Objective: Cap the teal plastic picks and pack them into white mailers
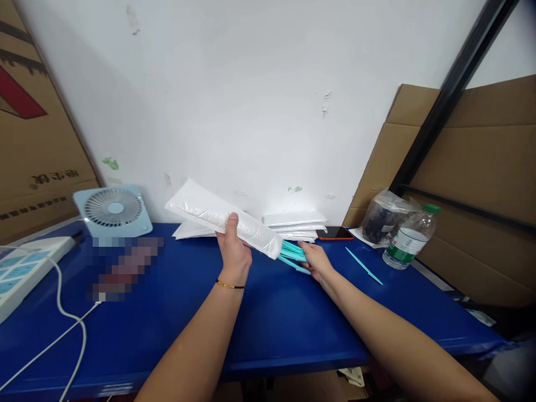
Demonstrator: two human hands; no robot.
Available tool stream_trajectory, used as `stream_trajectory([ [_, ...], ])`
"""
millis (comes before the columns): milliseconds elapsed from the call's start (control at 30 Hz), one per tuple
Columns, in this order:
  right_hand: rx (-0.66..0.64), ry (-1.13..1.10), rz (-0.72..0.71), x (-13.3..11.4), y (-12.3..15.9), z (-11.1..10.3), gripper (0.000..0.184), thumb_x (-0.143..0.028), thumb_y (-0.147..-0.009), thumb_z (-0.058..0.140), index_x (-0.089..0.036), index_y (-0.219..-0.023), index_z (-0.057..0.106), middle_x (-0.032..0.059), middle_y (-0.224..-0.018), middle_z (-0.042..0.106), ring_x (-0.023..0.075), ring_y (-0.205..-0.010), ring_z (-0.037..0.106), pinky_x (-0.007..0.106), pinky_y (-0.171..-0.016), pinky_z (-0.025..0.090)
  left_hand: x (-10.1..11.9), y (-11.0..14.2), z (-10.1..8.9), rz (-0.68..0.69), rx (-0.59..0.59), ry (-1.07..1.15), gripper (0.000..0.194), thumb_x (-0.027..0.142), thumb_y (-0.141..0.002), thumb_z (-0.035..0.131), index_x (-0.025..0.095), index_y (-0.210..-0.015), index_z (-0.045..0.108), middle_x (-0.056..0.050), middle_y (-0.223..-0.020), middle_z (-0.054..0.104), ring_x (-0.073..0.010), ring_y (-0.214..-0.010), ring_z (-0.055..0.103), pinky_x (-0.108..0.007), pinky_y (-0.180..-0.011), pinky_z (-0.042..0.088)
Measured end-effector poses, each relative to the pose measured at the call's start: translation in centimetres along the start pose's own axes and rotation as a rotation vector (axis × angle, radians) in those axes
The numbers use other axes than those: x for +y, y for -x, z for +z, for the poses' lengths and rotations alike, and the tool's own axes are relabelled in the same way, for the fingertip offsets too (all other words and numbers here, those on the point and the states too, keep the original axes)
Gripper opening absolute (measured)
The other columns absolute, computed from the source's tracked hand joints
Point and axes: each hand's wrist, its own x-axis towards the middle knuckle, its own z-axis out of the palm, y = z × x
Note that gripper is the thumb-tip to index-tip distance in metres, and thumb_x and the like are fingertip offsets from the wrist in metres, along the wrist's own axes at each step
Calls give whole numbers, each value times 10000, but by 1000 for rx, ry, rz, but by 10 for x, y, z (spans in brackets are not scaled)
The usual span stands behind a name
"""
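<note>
My left hand (234, 248) grips a long white bubble mailer (226, 215), thumb on top, tilted down to the right above the table. At the mailer's lower right end, my right hand (316, 259) is closed around a bundle of thin turquoise plastic sticks (294, 251). The far ends of the sticks go out of sight at the mailer's mouth; one stick hangs a little lower than the others. A single loose turquoise stick (364, 266) lies on the table to the right of my right hand.
Behind my hands a stack of white mailers (295, 223) lies by the wall, beside a phone (335, 233). A water bottle (410, 240) and a bagged dark item (379, 218) stand right. Left are a light blue fan (113, 209), a power strip (29, 268) and a white cable (61, 290).
</note>
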Motion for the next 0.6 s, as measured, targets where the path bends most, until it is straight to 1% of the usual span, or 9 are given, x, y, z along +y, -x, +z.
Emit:
stream_trajectory([
  [67, 67, 114, -54, 4, -9, -14, 331, -480, -720, 544, -184, -594, 465, -64, -362, 365, 74, -278, 314, 207, -308, 161, 1, -2, -1, 39, -10, -17, 494, 352, -761, 602, 264, -1225, 456, -49, -1140, 576, -201, -1091, 529, -358, -967, 403],
  [133, 123, 281, -149, 6, -13, -23, 370, -517, -737, 507, -180, -584, 496, -52, -363, 377, 94, -309, 360, 223, -347, 224, 3, -2, -1, 63, -42, -42, 513, 344, -760, 610, 275, -1239, 441, -46, -1156, 567, -197, -1092, 527, -355, -978, 390],
  [200, 171, 524, -309, 9, -13, -25, 424, -540, -768, 456, -180, -551, 510, -28, -386, 416, 117, -386, 422, 236, -421, 282, 5, -1, 0, 74, -80, -72, 518, 336, -754, 622, 280, -1236, 443, -44, -1159, 562, -197, -1089, 527, -351, -972, 391],
  [233, 182, 634, -385, 10, -12, -24, 445, -542, -785, 432, -182, -536, 507, -16, -405, 435, 127, -427, 441, 242, -458, 293, 6, 0, 0, 74, -98, -91, 518, 333, -748, 630, 282, -1230, 448, -43, -1155, 562, -198, -1080, 530, -348, -958, 400],
  [300, 166, 779, -479, 11, -7, -21, 456, -534, -814, 402, -191, -533, 507, -1, -450, 469, 142, -487, 454, 251, -503, 283, 10, 0, 0, 59, -141, -141, 522, 319, -723, 657, 273, -1208, 468, -43, -1125, 571, -200, -1047, 544, -334, -922, 421],
  [400, 129, 864, -521, 12, 1, -16, 416, -518, -821, 430, -207, -561, 525, 17, -558, 523, 154, -563, 465, 253, -537, 262, 18, 1, 2, 34, -218, -248, 551, 279, -655, 713, 243, -1166, 510, -46, -1038, 597, -205, -1001, 557, -317, -898, 425],
  [467, 123, 860, -567, 12, 4, -15, 373, -502, -802, 487, -214, -569, 530, 26, -628, 533, 167, -647, 471, 249, -565, 265, 23, 1, 4, 50, -290, -344, 587, 254, -630, 724, 243, -1177, 511, -49, -1043, 597, -218, -1017, 546, -327, -916, 408],
  [533, 118, 857, -620, 12, 6, -15, 345, -485, -793, 518, -217, -576, 530, 29, -654, 524, 176, -705, 462, 250, -594, 274, 28, -2, 4, 114, -398, -506, 632, 242, -632, 710, 259, -1222, 483, -56, -1121, 573, -240, -1063, 517, -357, -947, 378],
  [600, 104, 898, -642, 11, 5, -16, 337, -478, -806, 505, -217, -595, 535, 29, -667, 521, 178, -720, 459, 256, -602, 276, 31, -9, 0, 216, -535, -756, 674, 239, -625, 697, 275, -1255, 460, -61, -1200, 536, -269, -1117, 476, -393, -985, 328],
])
